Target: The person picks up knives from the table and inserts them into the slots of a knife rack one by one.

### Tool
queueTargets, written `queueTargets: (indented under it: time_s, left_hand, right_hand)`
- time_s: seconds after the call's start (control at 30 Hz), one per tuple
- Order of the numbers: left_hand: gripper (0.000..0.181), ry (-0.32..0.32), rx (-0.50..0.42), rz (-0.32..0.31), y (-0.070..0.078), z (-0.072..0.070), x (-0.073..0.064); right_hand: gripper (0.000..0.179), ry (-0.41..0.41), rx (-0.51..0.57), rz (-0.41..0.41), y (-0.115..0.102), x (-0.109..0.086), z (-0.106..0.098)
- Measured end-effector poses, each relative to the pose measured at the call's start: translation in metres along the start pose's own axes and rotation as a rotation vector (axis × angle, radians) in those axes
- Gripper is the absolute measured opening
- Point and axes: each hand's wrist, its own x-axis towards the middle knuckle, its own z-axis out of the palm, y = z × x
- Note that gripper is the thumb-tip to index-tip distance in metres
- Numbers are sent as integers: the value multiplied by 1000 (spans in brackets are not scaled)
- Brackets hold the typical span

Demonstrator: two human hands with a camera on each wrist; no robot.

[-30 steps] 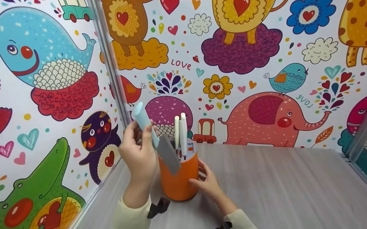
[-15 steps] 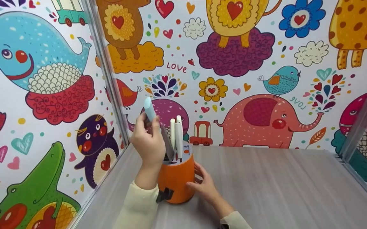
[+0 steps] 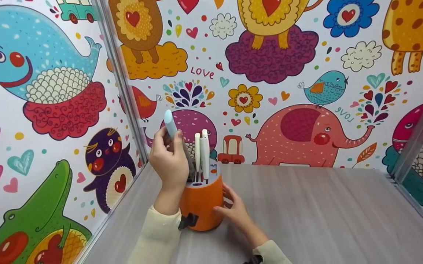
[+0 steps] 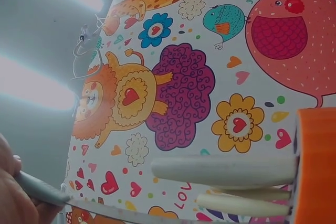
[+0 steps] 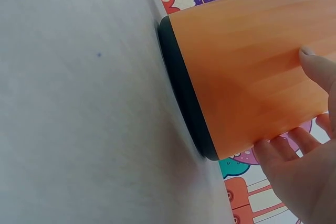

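Note:
My left hand (image 3: 169, 163) grips the pale blue handle (image 3: 170, 123) of a broad-bladed kitchen knife, held upright over the left side of an orange knife block (image 3: 202, 205). Its grey blade (image 3: 189, 158) points down at the block's top, partly behind the hand; how deep the tip sits cannot be seen. Several white-handled tools (image 3: 204, 157) stand upright in the block beside the blade. My right hand (image 3: 239, 214) holds the block's right side. In the right wrist view, thumb and fingers (image 5: 310, 59) spread around the orange wall, above its dark base (image 5: 184, 90).
The block stands on a grey wood-grain table (image 3: 306, 212). Cartoon-printed panels (image 3: 288, 73) enclose the back and sides, joined by metal corner strips (image 3: 121, 80). A black strap piece (image 3: 188, 221) is on the left sleeve, close in front of the block.
The knife has swung from slanting across the block's front to upright over its top, then lowered slightly. My right hand keeps its hold on the block.

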Motion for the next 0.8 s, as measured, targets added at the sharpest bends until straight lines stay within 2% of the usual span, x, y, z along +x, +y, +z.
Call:
queueTargets:
  time_s: [0.3, 0.47, 0.8]
  left_hand:
    - [32, 33, -7, 19, 2, 1, -1]
    - [35, 11, -19, 22, 1, 2, -3]
    - [36, -25, -10, 16, 1, 5, -4]
  right_hand:
    - [91, -9, -19, -44, 0, 0, -2]
    - [91, -4, -11, -12, 0, 0, -1]
    - [90, -6, -25, -28, 0, 0, -2]
